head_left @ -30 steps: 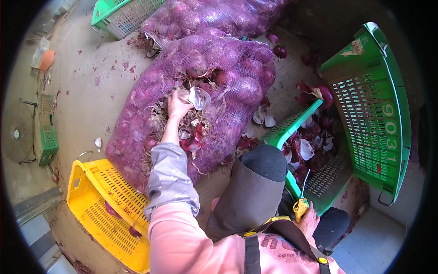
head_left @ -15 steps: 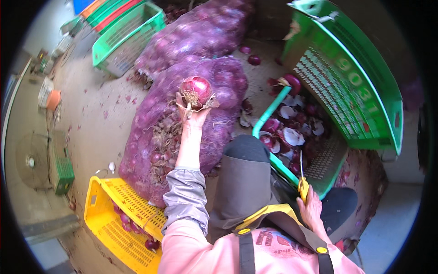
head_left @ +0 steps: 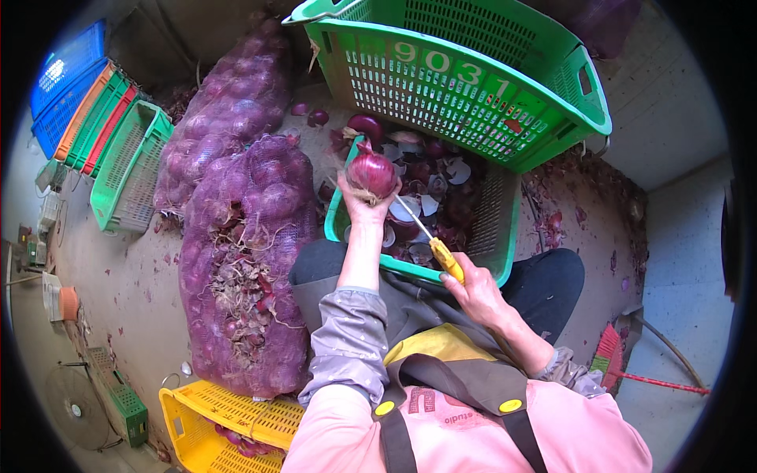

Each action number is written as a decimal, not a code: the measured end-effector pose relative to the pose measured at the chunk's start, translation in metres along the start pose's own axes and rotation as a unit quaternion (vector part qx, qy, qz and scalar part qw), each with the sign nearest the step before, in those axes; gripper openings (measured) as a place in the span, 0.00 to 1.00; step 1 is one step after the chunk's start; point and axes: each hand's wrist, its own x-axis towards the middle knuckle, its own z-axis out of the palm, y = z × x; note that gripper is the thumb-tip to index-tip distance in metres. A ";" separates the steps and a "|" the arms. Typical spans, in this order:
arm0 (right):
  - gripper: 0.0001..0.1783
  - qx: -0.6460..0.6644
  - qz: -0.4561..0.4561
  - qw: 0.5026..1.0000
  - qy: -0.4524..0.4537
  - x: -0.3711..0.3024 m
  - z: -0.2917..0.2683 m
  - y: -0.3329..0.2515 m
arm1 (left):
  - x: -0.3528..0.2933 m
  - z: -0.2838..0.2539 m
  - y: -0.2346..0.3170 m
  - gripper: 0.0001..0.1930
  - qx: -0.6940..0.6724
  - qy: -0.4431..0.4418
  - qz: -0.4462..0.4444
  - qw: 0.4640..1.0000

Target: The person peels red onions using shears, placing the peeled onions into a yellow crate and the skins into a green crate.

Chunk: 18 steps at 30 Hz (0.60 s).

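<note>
Purple onion: there it is, in the left hand — the onion sits in cupped fingers, thumb side and finger side hugging its flanks, roots toward the wrist, neck pointing away.
Yellow handle: the right hand has its fingers wrapped round the knife, the thin blade slanting up at the onion's lower right; whether the tip touches, I can't tell.
Skin and weight: looks a fair handful, firm and round; I'd expect the dry outer skin to slide and flake, the flesh to bruise if dropped. Best hold is a cupped palm around the widest part, fingertips clear of the blade side.
Green crate: right below, the low crate between the knees, peelings heaped in it; the onion is above its left end.
Net sack: off to the left, the sack gapes over onions and loose dry skins; beyond its near end, a yellow crate.
Since half a second ago: what a swing — the onion was over the sack, roots up, and now it's over the crate; the knife, then low by the near rim, has come up beside it. The view has turned too, bringing a red broom in at right.
</note>
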 end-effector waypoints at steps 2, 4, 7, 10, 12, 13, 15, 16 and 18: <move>0.22 0.007 -0.040 0.999 -0.001 -0.003 0.005 -0.002 | 0.001 -0.012 -0.004 0.36 0.007 0.036 0.006 0.999; 0.22 0.000 -0.040 0.999 -0.005 0.004 0.011 -0.001 | 0.000 -0.014 -0.002 0.36 0.022 0.050 -0.001 0.998; 0.22 -0.022 -0.039 0.999 -0.011 0.014 0.017 -0.002 | 0.000 -0.014 0.001 0.37 0.007 0.041 -0.013 0.999; 0.22 -0.061 -0.047 0.997 -0.023 0.018 0.023 -0.007 | -0.002 -0.013 0.001 0.37 0.038 0.050 0.003 0.998; 0.22 -0.082 -0.046 0.996 -0.001 0.017 0.028 -0.011 | -0.002 -0.012 0.000 0.37 0.041 0.055 0.005 0.998; 0.22 -0.083 -0.046 0.995 -0.003 0.019 0.029 -0.011 | -0.002 -0.012 0.000 0.37 0.045 0.059 0.008 0.997; 0.22 -0.115 -0.075 0.990 0.032 0.022 0.031 -0.007 | 0.000 -0.012 0.001 0.38 0.039 0.061 0.009 0.997; 0.22 -0.116 -0.075 0.990 0.031 0.022 0.032 -0.003 | 0.001 -0.013 0.001 0.38 0.022 0.079 0.008 0.997; 0.22 -0.168 -0.016 0.985 0.033 0.023 0.032 0.013 | 0.003 -0.014 0.003 0.38 0.005 0.096 0.008 0.995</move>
